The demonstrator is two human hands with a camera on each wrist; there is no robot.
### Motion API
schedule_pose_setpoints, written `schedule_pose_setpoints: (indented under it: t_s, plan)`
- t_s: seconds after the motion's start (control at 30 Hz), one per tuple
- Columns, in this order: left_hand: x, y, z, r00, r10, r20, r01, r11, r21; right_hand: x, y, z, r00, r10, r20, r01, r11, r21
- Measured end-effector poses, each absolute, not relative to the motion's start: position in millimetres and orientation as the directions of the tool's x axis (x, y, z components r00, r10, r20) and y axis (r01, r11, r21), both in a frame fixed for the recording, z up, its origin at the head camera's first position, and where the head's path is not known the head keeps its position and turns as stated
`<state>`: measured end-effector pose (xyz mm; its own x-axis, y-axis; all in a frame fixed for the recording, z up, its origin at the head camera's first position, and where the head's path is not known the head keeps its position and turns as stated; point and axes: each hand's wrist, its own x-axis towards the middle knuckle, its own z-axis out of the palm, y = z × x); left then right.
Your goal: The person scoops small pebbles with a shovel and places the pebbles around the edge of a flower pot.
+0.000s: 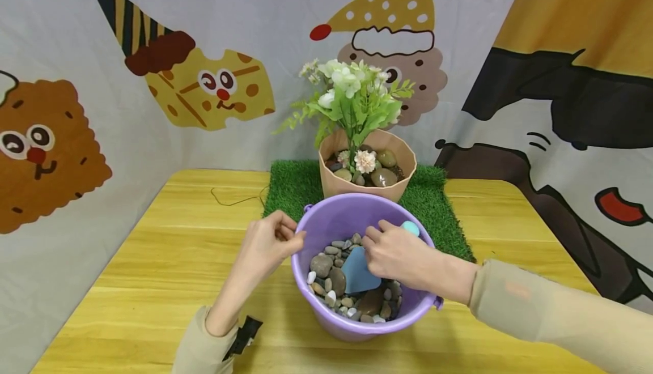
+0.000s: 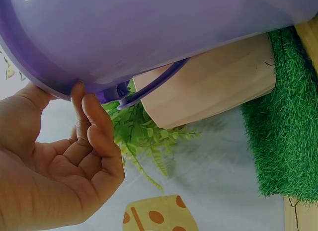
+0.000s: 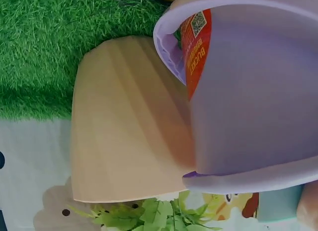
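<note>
A purple bucket (image 1: 331, 317) stands on the table, with many grey, brown and white stones (image 1: 321, 265) inside. My left hand (image 1: 270, 243) pinches its left rim, thumb over the edge and fingertips against the outer wall in the left wrist view. Inside the bucket, my right hand (image 1: 395, 252) grips a small shovel. The shovel's blue blade (image 1: 359, 272) slants down onto the stones, and its rounded teal handle end (image 1: 410, 228) shows beyond the wrist. Fingers hide most of the handle. In the right wrist view, the bucket wall (image 3: 258, 102) fills much of the picture.
Right behind the bucket stands a beige pot (image 1: 367, 190) holding stones and a bunch of white flowers (image 1: 352, 90). Green artificial turf (image 1: 293, 184) lies under the pot. A thin dark cord (image 1: 234, 201) crosses the wooden table (image 1: 204, 249). A printed cloth (image 1: 229, 11) hangs behind.
</note>
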<state>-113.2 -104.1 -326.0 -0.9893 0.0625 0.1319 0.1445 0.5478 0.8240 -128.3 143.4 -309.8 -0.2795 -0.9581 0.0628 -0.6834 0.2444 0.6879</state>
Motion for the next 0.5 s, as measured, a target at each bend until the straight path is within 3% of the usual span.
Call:
schedule_pose_setpoints:
  t_s: [0.5]
  plan:
    - [-113.2,-104.2,-325.5,-0.988,0.065,0.139,0.151,0.547,0.823,-135.5,149.5,-311.5,-0.362,-0.931,0.053,-0.767,0.330,0.550]
